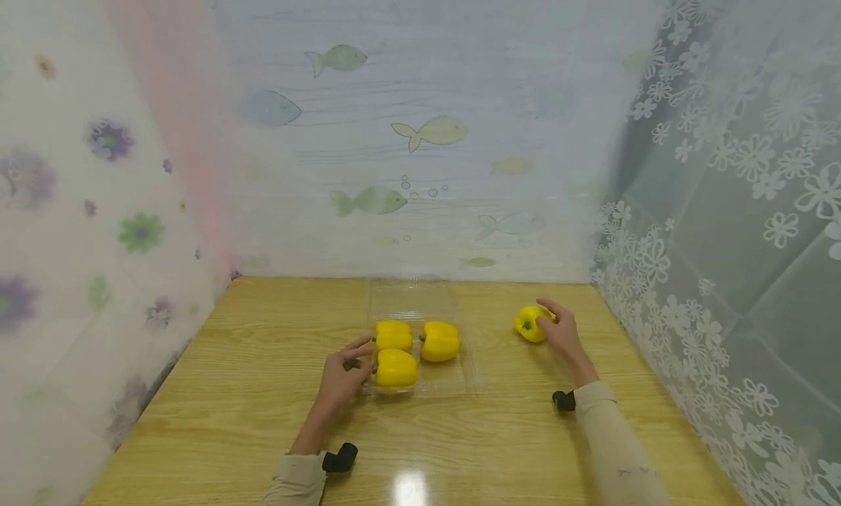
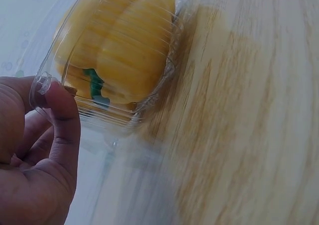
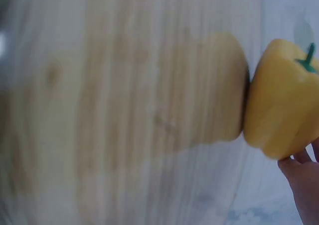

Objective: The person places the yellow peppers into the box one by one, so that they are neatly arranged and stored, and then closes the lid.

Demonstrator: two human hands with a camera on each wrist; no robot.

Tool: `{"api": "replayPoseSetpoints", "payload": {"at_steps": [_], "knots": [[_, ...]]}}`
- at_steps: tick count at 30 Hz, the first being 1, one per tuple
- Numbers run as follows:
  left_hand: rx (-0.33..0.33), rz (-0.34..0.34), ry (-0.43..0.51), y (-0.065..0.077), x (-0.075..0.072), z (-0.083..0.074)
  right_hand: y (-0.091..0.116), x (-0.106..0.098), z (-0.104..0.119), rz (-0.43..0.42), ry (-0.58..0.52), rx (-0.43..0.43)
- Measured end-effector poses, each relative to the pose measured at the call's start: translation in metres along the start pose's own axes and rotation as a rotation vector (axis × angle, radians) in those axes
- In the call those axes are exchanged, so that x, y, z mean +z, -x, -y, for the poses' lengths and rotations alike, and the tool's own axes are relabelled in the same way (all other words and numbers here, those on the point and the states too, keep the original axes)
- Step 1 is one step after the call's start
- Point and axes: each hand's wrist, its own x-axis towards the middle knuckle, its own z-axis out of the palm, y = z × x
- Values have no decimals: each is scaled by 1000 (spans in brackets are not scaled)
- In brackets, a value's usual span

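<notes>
A clear plastic clamshell container (image 1: 448,383) lies opened on the table, its lid (image 1: 412,300) folded back on the far side. Inside it are three yellow bell peppers, two on the left, one nearer (image 1: 397,369) and one farther (image 1: 393,336), plus one on the right (image 1: 439,341). My left hand (image 1: 343,377) pinches the container's left rim (image 2: 41,88) between thumb and finger, beside a pepper's green stem (image 2: 93,84). Off to the right, my right hand (image 1: 561,335) holds a fourth yellow bell pepper (image 3: 283,103), with its thumb and fingers around the side.
The wood-grain table (image 1: 263,389) reaches back to a fish-patterned curtain (image 1: 420,163). Floral sheets hang along the left (image 1: 125,221) and right (image 1: 736,221) sides. Black wrist cameras sit at the left cuff (image 1: 339,458) and right cuff (image 1: 563,401).
</notes>
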Motion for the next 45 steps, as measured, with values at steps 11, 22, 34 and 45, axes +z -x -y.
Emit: {"api": "replayPoseSetpoints", "payload": {"at_steps": [11,22,34,45], "knots": [[5,11,13,0,-2,1,2,0,-6,168,56,32],[10,5,5,-1,0,0,-1,13,-1,212,128,27],[28,11,0,0,-1,-1,-3,29,18,164,32,62],[7,14,1,0,-1,0,9,33,50,154,-62,3]]}}
